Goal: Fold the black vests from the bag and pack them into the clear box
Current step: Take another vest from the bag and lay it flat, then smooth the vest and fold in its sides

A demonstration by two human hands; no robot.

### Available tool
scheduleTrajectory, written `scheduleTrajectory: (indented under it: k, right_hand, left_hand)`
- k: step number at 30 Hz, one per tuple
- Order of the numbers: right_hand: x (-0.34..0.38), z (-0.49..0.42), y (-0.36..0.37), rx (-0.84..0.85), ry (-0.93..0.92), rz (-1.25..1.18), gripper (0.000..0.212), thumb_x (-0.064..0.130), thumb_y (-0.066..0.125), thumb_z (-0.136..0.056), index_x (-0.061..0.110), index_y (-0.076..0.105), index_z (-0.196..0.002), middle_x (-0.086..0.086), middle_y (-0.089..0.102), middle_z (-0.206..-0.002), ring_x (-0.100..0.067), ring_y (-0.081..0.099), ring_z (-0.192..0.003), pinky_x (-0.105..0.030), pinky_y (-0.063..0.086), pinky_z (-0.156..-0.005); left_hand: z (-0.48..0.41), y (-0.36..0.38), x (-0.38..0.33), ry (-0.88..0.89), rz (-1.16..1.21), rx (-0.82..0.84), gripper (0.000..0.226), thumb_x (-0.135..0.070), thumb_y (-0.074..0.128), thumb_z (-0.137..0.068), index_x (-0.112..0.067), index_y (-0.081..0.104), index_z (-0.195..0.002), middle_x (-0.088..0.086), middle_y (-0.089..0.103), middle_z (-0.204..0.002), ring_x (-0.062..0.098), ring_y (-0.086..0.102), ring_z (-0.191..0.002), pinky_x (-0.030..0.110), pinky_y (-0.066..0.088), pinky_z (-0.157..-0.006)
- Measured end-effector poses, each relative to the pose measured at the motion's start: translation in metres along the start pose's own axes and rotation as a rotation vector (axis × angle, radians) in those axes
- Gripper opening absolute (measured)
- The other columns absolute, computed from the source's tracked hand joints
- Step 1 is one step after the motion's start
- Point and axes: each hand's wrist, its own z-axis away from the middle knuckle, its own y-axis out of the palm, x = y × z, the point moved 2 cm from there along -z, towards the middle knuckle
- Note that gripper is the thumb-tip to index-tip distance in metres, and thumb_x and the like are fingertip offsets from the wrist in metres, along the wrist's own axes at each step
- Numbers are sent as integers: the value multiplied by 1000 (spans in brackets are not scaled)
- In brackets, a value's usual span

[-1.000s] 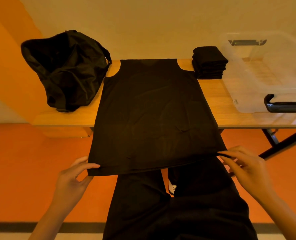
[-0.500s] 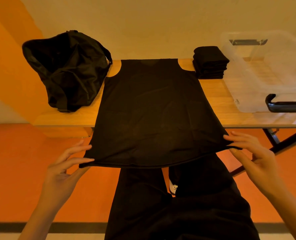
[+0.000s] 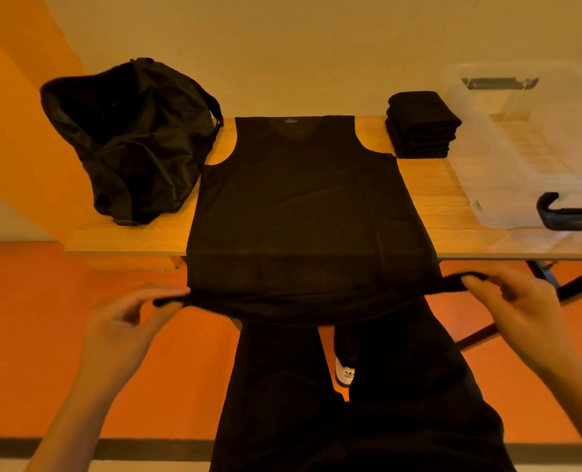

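- Head view: the left hand (image 3: 122, 332) pinches one hem corner of the black vest (image 3: 303, 206), and the right hand (image 3: 521, 308) pinches the other.
- Beyond both hands, the vest lies flat on the table (image 3: 432, 195).
- The bag (image 3: 129, 137) sits beyond the left hand, and the clear box (image 3: 528, 158) beyond the right.

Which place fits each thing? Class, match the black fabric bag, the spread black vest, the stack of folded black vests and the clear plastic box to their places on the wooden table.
Things:
1. black fabric bag
2. spread black vest
3. stack of folded black vests
4. clear plastic box

Places:
A. right end of the wooden table
B. left end of the table
C. middle, hem pinched by the left hand and right hand
D. far side, between the spread vest and the box

Pairs: 1-B, 2-C, 3-D, 4-A
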Motion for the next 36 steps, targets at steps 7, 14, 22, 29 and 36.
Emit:
scheduleTrajectory:
  k: [7, 14, 22, 29, 36]
  right_hand:
    - [5, -84, 17, -195, 85, -188, 25, 12, 56, -102, 33, 68, -96, 11, 68, -86, -5, 63, -88, -19, 50, -79]
    - [-4, -182, 37, -321, 135, -7, 22, 31, 60, -98, 12, 69, -91, -14, 67, -83, -22, 64, -77, -47, 52, -71]
    - [-26, -272, 55, -221, 198, 245, 34, 30, 64, -97, 14, 59, -68, -3, 52, -60, -11, 48, -56, -24, 44, -68]
    - [-29, -320, 68, -255, 104, 650, 35, 50, 60, -92, 20, 74, -104, -13, 60, -100, -41, 54, -105, -50, 43, -93]
    - [-32, -347, 74, -244, 58, 879, 29, 40, 68, -93, 16, 76, -107, -15, 53, -105, -42, 44, -111, -49, 31, -94]
  left_hand:
    - [-89, 21, -20, -33, 82, -174, 16, -26, 66, -97, -41, 69, -98, -23, 68, -97, 4, 64, -104, 34, 52, -93]
    - [-168, 41, -30, 47, -197, -306, 17, -30, 59, -104, -16, 67, -109, -7, 61, -93, 3, 61, -90, 28, 51, -85]
    - [-254, 65, -37, 97, -609, -400, 30, -38, 58, -102, -11, 71, -102, 5, 67, -86, 20, 63, -78, 31, 45, -75]
    - [-308, 84, -41, 17, -752, -356, 28, -31, 62, -101, -6, 71, -111, 13, 70, -98, 33, 66, -96, 45, 48, -90]
    - [-328, 93, -36, 37, -847, -321, 17, -20, 64, -99, -10, 70, -111, 12, 70, -101, 36, 66, -96, 53, 49, -90]
